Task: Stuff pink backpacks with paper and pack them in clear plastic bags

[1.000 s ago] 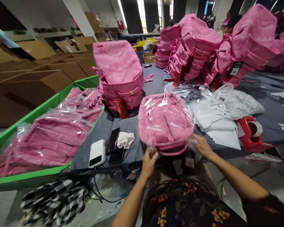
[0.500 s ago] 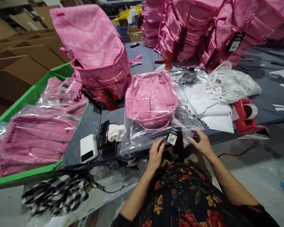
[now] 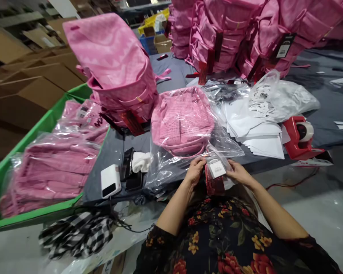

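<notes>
Pinching hang tag (image 3: 216, 168) between left hand (image 3: 194, 171) and right hand (image 3: 238, 173), fingers (image 3: 200, 163) together on its edges, seemingly.

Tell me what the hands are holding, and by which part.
The left hand and right hand hold a red tag wrapped in clear plastic, with a white barcode label on top, gripping it by its two sides.
</notes>
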A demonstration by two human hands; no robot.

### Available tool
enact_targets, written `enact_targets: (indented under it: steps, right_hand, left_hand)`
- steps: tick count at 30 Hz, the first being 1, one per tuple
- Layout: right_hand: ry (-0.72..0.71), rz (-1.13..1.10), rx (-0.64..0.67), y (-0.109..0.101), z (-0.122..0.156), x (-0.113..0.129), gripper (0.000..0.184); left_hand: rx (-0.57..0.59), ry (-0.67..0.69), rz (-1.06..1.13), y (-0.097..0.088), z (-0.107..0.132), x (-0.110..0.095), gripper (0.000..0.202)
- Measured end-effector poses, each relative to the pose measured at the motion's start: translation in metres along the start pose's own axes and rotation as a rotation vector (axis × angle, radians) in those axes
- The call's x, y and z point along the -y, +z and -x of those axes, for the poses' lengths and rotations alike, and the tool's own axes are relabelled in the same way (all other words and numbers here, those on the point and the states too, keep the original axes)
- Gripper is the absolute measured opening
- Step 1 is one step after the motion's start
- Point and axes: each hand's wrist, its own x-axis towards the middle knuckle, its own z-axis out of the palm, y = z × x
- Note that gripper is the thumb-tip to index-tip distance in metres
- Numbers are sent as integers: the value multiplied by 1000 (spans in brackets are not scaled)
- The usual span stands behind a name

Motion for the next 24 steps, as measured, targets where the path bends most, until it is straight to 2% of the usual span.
enact_targets:
  steps: [2,4,9,12,14,18,20,24]
  right_hand:
    - [2,-62,34,15,3,1,47]
    - [49,-96,34,20,9,0,50]
    - [222,-174,86,-7,31,-4,59]
    - [176,-102,-50,-13,30,-4,55]
    - [115,17,-159,-5,22,-5,54]
    - [55,169,-301,17,13,-11,51]
    - [47,183,-342,17,13,-13,52]
    - [76,164,-367,6,9,-14,54]
  left_hand:
    - [15,-26,23,4,-1,0,44]
    - [1,-15,20,7,0,4,50]
    - [-100,46,-41,9,5,18,57]
    - [-164,78,-67,12,4,25,62]
    - [-116,15,-142,14,4,27,62]
    - [62,-129,-294,11,11,27,60]
    - [104,-110,-325,7,16,25,60]
    - [163,-88,-389,6,16,23,58]
